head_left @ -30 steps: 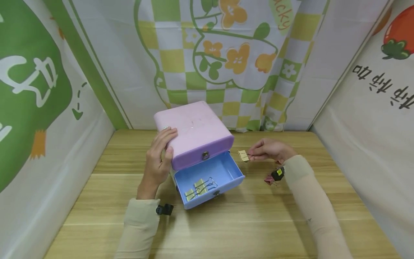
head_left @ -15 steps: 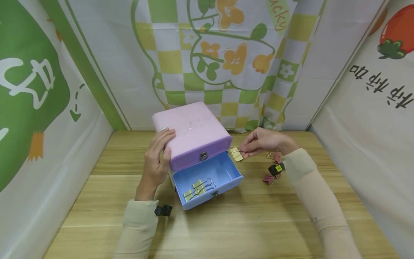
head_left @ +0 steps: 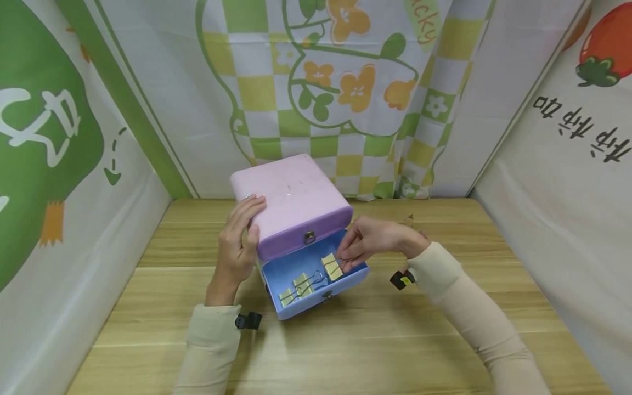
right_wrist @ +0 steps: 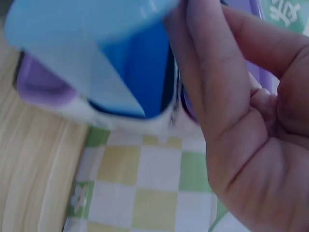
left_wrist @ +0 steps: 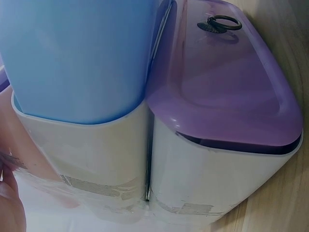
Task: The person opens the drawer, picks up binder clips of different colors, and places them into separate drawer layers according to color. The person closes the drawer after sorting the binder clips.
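A pink-topped drawer box (head_left: 291,184) stands on the wooden table. Its blue drawer (head_left: 302,309) is pulled out and holds two yellow binder clips, one nearer the middle (head_left: 302,284) and one at the left corner (head_left: 286,298). My right hand (head_left: 375,241) pinches another yellow binder clip (head_left: 332,266) by its wire handle, over the drawer's right part. My left hand (head_left: 237,255) rests on the box's left edge, fingers lying on the top and thumb near the front corner. In the right wrist view the pinched clip is hidden.
Below the blue drawer, a purple drawer (left_wrist: 222,82) with a ring handle is closed, seen in the left wrist view. Beyond my right wrist, a small clip part (head_left: 410,219) shows on the table. A checked curtain (head_left: 301,109) hangs behind the box.
My right hand has carried the yellow binder clip leftward from beside the box to over the blue drawer. My left hand stays on the box. The red clips are now mostly hidden behind my right arm.
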Demonstrator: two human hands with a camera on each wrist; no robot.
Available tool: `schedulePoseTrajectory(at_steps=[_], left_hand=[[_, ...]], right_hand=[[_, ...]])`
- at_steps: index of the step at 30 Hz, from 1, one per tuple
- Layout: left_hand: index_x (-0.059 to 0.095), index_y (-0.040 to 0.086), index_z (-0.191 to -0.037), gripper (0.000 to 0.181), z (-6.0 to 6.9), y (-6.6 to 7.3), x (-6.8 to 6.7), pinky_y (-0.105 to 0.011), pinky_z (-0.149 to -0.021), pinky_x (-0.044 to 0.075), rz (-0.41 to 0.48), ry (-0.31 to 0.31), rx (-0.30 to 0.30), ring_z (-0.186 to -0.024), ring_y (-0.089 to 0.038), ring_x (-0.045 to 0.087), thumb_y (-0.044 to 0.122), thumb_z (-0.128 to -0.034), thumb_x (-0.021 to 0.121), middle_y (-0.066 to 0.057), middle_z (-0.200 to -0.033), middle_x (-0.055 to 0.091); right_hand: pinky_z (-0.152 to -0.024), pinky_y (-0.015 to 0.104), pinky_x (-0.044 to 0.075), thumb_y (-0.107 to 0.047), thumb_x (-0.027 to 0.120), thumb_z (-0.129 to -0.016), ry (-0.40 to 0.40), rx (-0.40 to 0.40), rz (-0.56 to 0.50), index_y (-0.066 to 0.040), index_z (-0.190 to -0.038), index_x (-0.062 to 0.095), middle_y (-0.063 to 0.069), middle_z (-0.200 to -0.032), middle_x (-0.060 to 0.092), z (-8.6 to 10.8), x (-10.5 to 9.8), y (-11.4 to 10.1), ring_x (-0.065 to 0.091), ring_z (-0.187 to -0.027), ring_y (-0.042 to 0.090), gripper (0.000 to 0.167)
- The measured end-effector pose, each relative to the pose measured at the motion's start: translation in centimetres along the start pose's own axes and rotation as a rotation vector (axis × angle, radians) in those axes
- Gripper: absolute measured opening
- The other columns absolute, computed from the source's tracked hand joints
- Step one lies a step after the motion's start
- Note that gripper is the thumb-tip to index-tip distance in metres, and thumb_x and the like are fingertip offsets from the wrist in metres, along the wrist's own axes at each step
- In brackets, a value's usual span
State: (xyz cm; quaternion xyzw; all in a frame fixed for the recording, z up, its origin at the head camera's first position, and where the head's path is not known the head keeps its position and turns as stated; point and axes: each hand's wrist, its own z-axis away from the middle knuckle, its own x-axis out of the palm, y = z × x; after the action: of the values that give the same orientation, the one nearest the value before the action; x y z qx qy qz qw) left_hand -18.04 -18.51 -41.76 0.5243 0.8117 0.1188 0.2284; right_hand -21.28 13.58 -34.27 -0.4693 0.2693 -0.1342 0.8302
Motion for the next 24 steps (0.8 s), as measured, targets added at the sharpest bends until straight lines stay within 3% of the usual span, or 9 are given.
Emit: schedulePoseTrajectory(at_steps=[7, 17, 24], left_hand=[[0.068, 0.002, -0.137, 0.049, 0.0, 0.1, 0.0, -0.044, -0.132, 0.034, 0.008, 0.003, 0.000, -0.147, -0.038, 0.052, 0.014, -0.0954, 0.045, -0.015, -0.146, 0.067], [0.068, 0.002, -0.136, 0.048, -0.5, 0.0, 0.4, -0.046, -0.132, 0.035, 0.022, 0.001, 0.008, -0.146, -0.038, 0.052, 0.014, -0.0962, 0.046, -0.015, -0.145, 0.067], [0.068, 0.002, -0.136, 0.048, 0.0, 0.0, -0.2, -0.046, -0.132, 0.035, 0.012, 0.000, 0.006, -0.146, -0.039, 0.052, 0.013, -0.0956, 0.046, -0.016, -0.144, 0.067]], right_hand=[[-0.089, 0.035, 0.068, -0.001, 0.062, -0.102, -0.005, -0.023, 0.043, 0.006, -0.114, 0.077, 0.016, -0.100, 0.082, -1.3, 1.8, -0.4, 0.080, -0.089, 0.017, 0.020], [-0.088, 0.035, 0.068, 0.000, 0.065, -0.100, 0.024, -0.012, 0.006, 0.006, -0.111, 0.078, 0.017, -0.099, 0.082, -2.6, 3.2, 0.4, 0.081, -0.088, 0.019, 0.018], [-0.083, 0.033, 0.069, -0.012, 0.073, -0.097, 0.057, -0.058, 0.104, 0.000, -0.108, 0.081, 0.012, -0.096, 0.083, -2.4, 3.5, 0.4, 0.080, -0.087, 0.018, 0.018]])
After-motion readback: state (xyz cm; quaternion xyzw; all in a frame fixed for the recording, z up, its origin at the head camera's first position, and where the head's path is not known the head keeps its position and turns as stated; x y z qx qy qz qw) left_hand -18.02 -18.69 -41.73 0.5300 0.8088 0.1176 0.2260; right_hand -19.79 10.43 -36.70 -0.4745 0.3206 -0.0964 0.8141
